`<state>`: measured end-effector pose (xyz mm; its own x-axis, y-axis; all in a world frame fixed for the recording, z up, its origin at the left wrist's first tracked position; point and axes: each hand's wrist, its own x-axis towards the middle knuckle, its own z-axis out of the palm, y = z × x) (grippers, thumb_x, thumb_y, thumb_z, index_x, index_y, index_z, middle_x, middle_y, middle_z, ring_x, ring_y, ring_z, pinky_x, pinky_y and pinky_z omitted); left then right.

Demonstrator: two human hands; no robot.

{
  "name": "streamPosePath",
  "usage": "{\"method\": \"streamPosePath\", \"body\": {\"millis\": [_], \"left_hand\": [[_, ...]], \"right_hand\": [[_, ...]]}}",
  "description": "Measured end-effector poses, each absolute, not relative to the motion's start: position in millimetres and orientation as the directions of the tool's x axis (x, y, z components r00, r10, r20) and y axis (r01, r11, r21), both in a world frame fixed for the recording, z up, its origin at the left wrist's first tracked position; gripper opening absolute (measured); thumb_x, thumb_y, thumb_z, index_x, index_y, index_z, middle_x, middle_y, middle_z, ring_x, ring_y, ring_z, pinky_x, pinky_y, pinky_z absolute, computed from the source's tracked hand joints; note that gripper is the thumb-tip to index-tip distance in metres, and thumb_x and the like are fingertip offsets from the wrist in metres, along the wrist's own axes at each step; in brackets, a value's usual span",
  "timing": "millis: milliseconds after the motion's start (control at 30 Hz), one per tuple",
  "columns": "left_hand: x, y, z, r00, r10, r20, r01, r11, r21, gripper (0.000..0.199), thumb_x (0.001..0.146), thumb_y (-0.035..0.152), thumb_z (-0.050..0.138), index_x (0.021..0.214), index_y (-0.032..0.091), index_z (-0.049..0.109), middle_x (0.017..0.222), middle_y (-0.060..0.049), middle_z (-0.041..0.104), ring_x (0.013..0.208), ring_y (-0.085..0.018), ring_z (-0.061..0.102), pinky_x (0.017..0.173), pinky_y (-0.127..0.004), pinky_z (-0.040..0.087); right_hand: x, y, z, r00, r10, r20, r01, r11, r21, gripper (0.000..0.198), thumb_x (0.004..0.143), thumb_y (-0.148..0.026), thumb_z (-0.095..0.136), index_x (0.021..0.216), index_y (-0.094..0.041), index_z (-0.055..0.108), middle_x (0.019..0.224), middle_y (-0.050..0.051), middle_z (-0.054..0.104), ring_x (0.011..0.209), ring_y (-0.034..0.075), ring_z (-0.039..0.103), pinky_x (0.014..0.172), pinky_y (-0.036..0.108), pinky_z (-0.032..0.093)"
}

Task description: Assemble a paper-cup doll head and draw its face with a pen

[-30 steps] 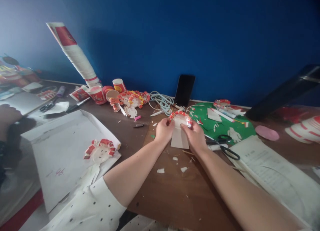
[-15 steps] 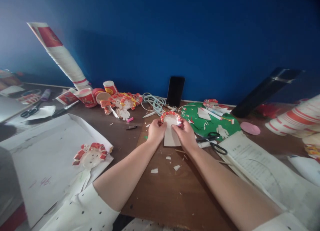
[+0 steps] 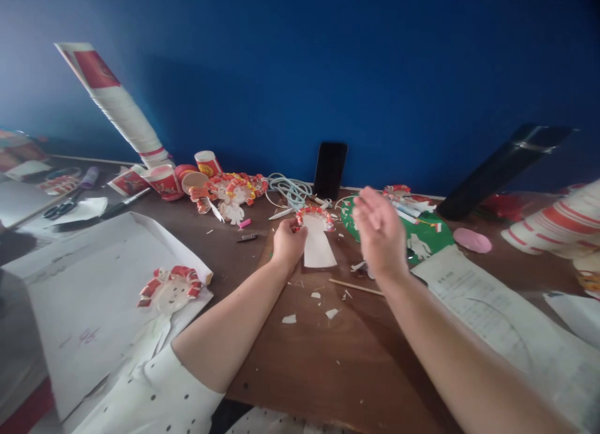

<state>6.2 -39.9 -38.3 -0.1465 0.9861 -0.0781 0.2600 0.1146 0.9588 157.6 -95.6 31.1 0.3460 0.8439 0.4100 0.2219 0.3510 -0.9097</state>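
Between finger and thumb, my left hand [image 3: 289, 241] pinches the left side of a paper cutout [image 3: 319, 245], a white strip that widens downward, topped by a curled red-and-white fringe. Raised to the right of it, my right hand [image 3: 382, 234] is slightly blurred, its fingers stretched out and holding nothing. Behind that hand lies a green paper sheet [image 3: 349, 220] scattered with scraps, and the scissors there are almost fully covered by the hand and wrist. A similar fringed cutout with a dotted face [image 3: 174, 291] rests on the large white paper at left.
A phone [image 3: 330, 170] leans on the blue wall beside a coiled cable [image 3: 289, 190]. Paper cups [image 3: 165, 182] and more fringed cutouts [image 3: 237, 193] stand at back left. A dark cylinder [image 3: 501, 171] and printed sheets [image 3: 487, 309] are at right. A thin stick [image 3: 356, 287] and paper scraps lie in front.
My right hand has let go of the cutout and moved up and right, fingers opening out. My left hand still holds the cutout, which has shifted slightly left.
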Motion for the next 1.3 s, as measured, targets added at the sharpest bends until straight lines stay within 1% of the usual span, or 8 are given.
{"method": "streamPosePath", "body": {"millis": [167, 300, 500, 733, 867, 1000, 1133, 1300], "left_hand": [[6.7, -42.5, -37.5, -0.164, 0.983, -0.077, 0.306, 0.125, 0.944, 0.035, 0.073, 0.026, 0.063, 0.105, 0.015, 0.062, 0.09, -0.008, 0.07, 0.08, -0.019, 0.065, 0.073, -0.028, 0.047], [8.3, -49.9, -27.3, -0.112, 0.991, -0.068, 0.403, 0.108, 0.909, 0.036, 0.073, 0.023, 0.062, 0.107, 0.015, 0.06, 0.096, -0.009, 0.07, 0.084, -0.02, 0.065, 0.073, -0.028, 0.046], [12.9, -61.6, -15.1, 0.015, 0.998, -0.064, 0.516, 0.047, 0.855, 0.041, 0.071, 0.017, 0.063, 0.112, 0.013, 0.058, 0.104, -0.012, 0.069, 0.094, -0.023, 0.065, 0.08, -0.029, 0.046], [13.1, -66.0, -10.9, 0.047, 0.999, -0.026, 0.638, -0.01, 0.77, 0.045, 0.078, 0.029, 0.063, 0.12, 0.016, 0.052, 0.111, -0.01, 0.067, 0.1, -0.022, 0.063, 0.085, -0.031, 0.046], [0.3, -58.4, -4.2, 0.061, 0.979, 0.195, 0.782, -0.168, 0.6, 0.043, 0.085, 0.049, 0.054, 0.116, 0.018, 0.058, 0.105, -0.008, 0.067, 0.1, -0.024, 0.059, 0.088, -0.035, 0.045], [-20.2, -39.4, -2.2, -0.002, 0.92, 0.393, 0.927, -0.145, 0.345, 0.031, 0.092, 0.032, 0.042, 0.107, 0.022, 0.067, 0.112, -0.01, 0.06, 0.107, -0.028, 0.048, 0.093, -0.039, 0.039], [-29.7, -25.3, -8.1, -0.057, 0.944, 0.325, 0.97, -0.025, 0.243, 0.03, 0.088, 0.025, 0.046, 0.108, 0.022, 0.068, 0.113, -0.012, 0.057, 0.107, -0.031, 0.044, 0.089, -0.042, 0.039], [-29.4, -22.1, -11.0, -0.048, 0.966, 0.253, 0.986, 0.006, 0.165, 0.03, 0.087, 0.022, 0.044, 0.092, 0.017, 0.072, 0.107, -0.014, 0.059, 0.106, -0.032, 0.043, 0.088, -0.044, 0.037]], "right_hand": [[196.7, -99.0, 80.8, 0.515, 0.715, 0.473, 0.169, 0.456, -0.874, 0.024, 0.08, -0.035, 0.062, 0.101, -0.025, 0.064, 0.108, 0.004, 0.066, 0.079, 0.016, 0.066, 0.066, 0.035, 0.055], [214.3, -103.2, 87.9, 0.504, 0.768, 0.395, 0.192, 0.346, -0.918, 0.015, 0.078, -0.03, 0.065, 0.091, -0.025, 0.069, 0.091, 0.005, 0.068, 0.066, 0.014, 0.061, 0.053, 0.03, 0.049], [216.3, -97.0, 63.7, 0.347, 0.875, 0.338, 0.302, 0.237, -0.923, 0.019, 0.078, -0.031, 0.064, 0.092, -0.019, 0.071, 0.09, 0.005, 0.069, 0.063, 0.012, 0.061, 0.047, 0.025, 0.047], [218.7, -90.2, 56.3, 0.295, 0.908, 0.298, 0.302, 0.207, -0.931, 0.018, 0.079, -0.031, 0.064, 0.093, -0.02, 0.07, 0.089, 0.005, 0.069, 0.066, 0.011, 0.063, 0.047, 0.02, 0.049], [220.9, -87.8, 52.3, 0.284, 0.915, 0.287, 0.304, 0.198, -0.932, 0.018, 0.079, -0.031, 0.065, 0.092, -0.02, 0.07, 0.089, 0.005, 0.069, 0.065, 0.012, 0.063, 0.047, 0.02, 0.05], [217.3, -86.4, 48.3, 0.272, 0.923, 0.272, 0.3, 0.187, -0.935, 0.018, 0.078, -0.031, 0.064, 0.091, -0.02, 0.07, 0.09, 0.005, 0.069, 0.064, 0.011, 0.062, 0.046, 0.02, 0.049], [210.6, -87.8, 46.5, 0.244, 0.935, 0.258, 0.314, 0.175, -0.933, 0.019, 0.078, -0.033, 0.064, 0.09, -0.019, 0.07, 0.088, 0.006, 0.069, 0.062, 0.011, 0.061, 0.046, 0.021, 0.049], [204.9, -90.1, 40.9, 0.214, 0.948, 0.236, 0.331, 0.157, -0.93, 0.022, 0.079, -0.035, 0.064, 0.091, -0.018, 0.07, 0.088, 0.006, 0.069, 0.064, 0.011, 0.06, 0.047, 0.021, 0.048]]}}
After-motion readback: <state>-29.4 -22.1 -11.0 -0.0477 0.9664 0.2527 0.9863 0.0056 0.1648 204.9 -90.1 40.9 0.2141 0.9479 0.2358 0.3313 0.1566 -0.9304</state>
